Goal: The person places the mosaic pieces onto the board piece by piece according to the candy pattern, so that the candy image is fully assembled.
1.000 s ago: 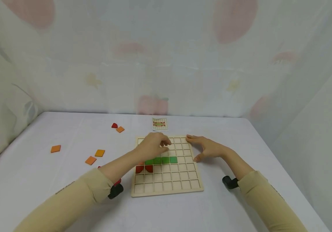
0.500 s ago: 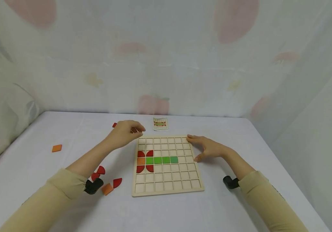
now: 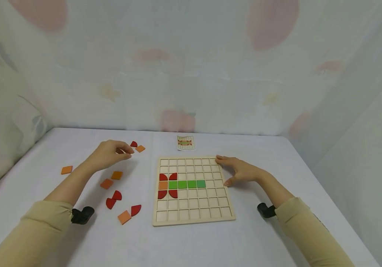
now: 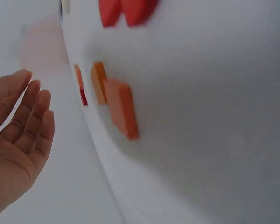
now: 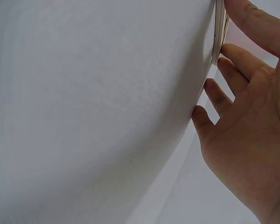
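- Fingers (image 3: 124, 150) of the left hand (image 3: 109, 155) hover loosely curved and grasping nothing over the bench (image 3: 77, 237), just short of a red quarter-round piece (image 3: 133, 144) and an orange square (image 3: 140, 148) lying side by side at the far left; the left wrist view shows the palm bare.
- Right hand (image 3: 241, 171): fingers released and nearly straight, tips laid against the right edge of the wooden grid board (image 3: 194, 221); thumb at the near side, index at the far corner. This bracing likely keeps the board from sliding; the right wrist view shows fingertips touching the thin board edge.
- Grid board, centre of the bench: a partly filled pattern. Four red quarter-rounds (image 3: 167, 185) surround one orange tile (image 3: 163, 184) in the left columns; a row of four green tiles (image 3: 187, 184) runs rightward from it. All other cells are bare.
- Pattern card (image 3: 185, 142): lies flat just beyond the board's far edge, facing the person, presumably so that it can be read during placement.
- Loose stock, left of the board and within the left hand's reach:
  - two orange squares (image 3: 112, 179) near the forearm;
  - one orange square (image 3: 66, 170) well apart at the far left;
  - three red quarter-rounds (image 3: 114, 199) and one orange square (image 3: 124, 217) near the board's front left corner.
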